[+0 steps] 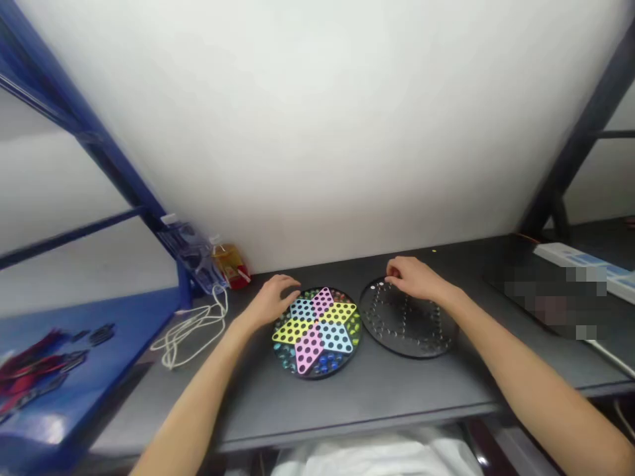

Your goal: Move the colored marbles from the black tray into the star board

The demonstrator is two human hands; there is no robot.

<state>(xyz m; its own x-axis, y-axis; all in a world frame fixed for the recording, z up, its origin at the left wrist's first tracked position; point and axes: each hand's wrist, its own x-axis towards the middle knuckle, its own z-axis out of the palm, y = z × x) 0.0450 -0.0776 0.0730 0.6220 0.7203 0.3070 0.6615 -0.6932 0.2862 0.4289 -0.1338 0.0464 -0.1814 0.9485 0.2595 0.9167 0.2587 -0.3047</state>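
While white fabric (pixel 377 457) is showing below the front edge, the dark desk (pixel 377 400) is carrying everything in reach. Chinese checkers board (pixel 316 324) is lying flat mid-desk, six-pointed star in pink, yellow and pale blue, dark holes throughout. Glass marbles (pixel 327 361) are filling the gaps between star points; blue ones are sitting at the near side, green at right. Round dark disc (pixel 397 334) is lying just right of the board, with rows of small light marks crossing it. Left hand (pixel 272 303) is hovering at the board's far-left edge, thumb spread from loosely curved fingers; can't tell if it's touching. Right hand (pixel 414 276) is reaching over the disc's far rim, fingertips drawn together; can't tell if they're pinching anything. Two white spots (pixel 373 287) are showing on the disc just left of those fingertips. White cable (pixel 186 330) is lying in loose loops, left of the board. Bottle of amber liquid (pixel 229 261) is standing behind that, next to a clear bottle (pixel 191 246). Pale wall (pixel 317 132) is backing it all.
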